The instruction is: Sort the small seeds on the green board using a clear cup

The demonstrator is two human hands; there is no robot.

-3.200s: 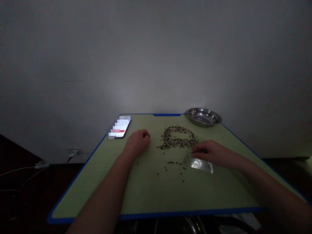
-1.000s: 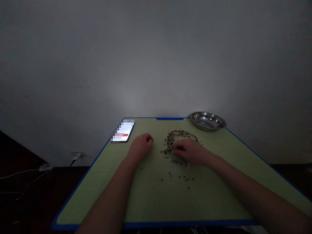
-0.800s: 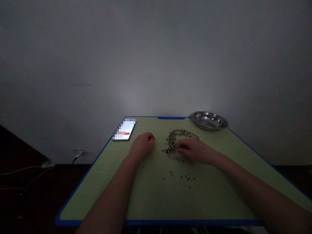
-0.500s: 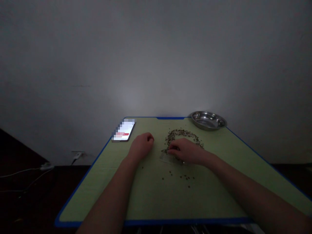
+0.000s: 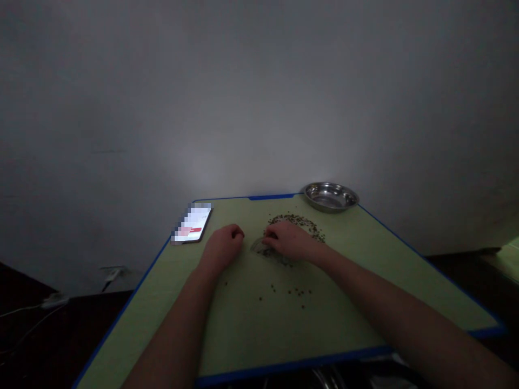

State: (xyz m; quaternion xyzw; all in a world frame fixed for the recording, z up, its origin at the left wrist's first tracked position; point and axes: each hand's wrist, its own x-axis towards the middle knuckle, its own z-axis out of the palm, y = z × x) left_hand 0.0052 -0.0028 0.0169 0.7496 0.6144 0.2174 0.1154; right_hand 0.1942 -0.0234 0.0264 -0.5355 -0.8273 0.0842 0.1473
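Note:
My right hand (image 5: 290, 240) is closed, with thumb and fingers pinched at the edge of a clear, thin piece that looks like plastic (image 5: 259, 247). Dark specks show through or under it, and the palm hides part of it. Beyond the hand, many small brown grains, like beans or seeds (image 5: 302, 220), lie in a curved band on the table. My left hand (image 5: 222, 244) rests on the table to the left, its fingers curled in. What it holds, if anything, is hidden.
The pale green table (image 5: 243, 335) has a blue rim. A shallow steel bowl (image 5: 331, 197) stands at the back right corner, and a lit phone (image 5: 194, 222) lies at the left edge. Several loose grains (image 5: 299, 292) are scattered nearer to me. A wall rises behind.
The view has shifted slightly, moving everything leftward in the picture. The clear piece by my right fingers has changed shape, its left edge now curved. My left hand stays curled on the table.

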